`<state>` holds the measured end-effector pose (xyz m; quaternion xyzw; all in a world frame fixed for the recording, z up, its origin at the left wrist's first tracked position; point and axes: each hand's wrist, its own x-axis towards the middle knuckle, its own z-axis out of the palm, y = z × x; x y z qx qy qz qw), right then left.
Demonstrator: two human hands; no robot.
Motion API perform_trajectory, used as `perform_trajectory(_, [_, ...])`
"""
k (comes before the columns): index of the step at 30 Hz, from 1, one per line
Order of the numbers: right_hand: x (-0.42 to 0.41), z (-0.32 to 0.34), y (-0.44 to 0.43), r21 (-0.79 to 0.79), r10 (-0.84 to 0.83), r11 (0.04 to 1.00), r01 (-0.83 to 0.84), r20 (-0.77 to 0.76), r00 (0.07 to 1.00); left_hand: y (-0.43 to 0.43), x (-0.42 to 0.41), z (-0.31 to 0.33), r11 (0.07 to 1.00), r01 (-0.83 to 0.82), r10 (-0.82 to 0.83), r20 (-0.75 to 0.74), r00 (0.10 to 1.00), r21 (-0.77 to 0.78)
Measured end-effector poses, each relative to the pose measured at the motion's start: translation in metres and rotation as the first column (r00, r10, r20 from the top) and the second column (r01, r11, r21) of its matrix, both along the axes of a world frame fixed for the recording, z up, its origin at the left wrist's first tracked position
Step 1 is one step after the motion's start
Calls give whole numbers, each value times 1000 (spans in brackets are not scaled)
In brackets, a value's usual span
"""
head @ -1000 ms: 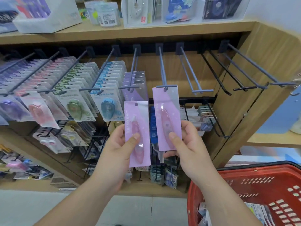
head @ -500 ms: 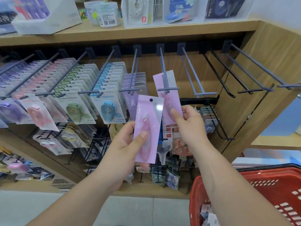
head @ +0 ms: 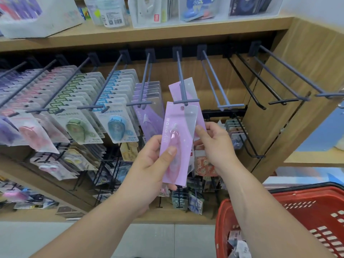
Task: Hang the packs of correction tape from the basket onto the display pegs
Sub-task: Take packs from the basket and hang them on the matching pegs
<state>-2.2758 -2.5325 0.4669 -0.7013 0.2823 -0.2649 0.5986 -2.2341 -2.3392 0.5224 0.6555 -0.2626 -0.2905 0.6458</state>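
My left hand (head: 152,162) grips a pink pack of correction tape (head: 176,135) by its lower half, thumb on the front. The pack's hang hole sits just under the tip of a grey display peg (head: 181,84). A second pink pack (head: 187,88) hangs further back on the same peg, its lower part hidden behind the front pack. My right hand (head: 216,146) pinches at the lower right edge of these packs, and it looks like the rear one. The red basket (head: 222,216) with more packs stands at the lower right.
Pegs to the left carry full rows of purple, pink, green and blue tape packs (head: 119,125). Bare pegs (head: 216,86) stretch to the right toward a wooden side panel (head: 297,108). A wooden shelf (head: 167,32) with boxes runs above; lower racks hold small items.
My right hand pushed its pink pack from the peg tip further back along the peg. My left hand lifted the other pack up and right, to the peg tip.
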Motion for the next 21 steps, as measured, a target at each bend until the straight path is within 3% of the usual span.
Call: perform_trajectory(21, [1, -5, -3, 38, 41, 998, -41, 4, 999, -21, -10, -20, 997, -77, 77, 19, 997, -24])
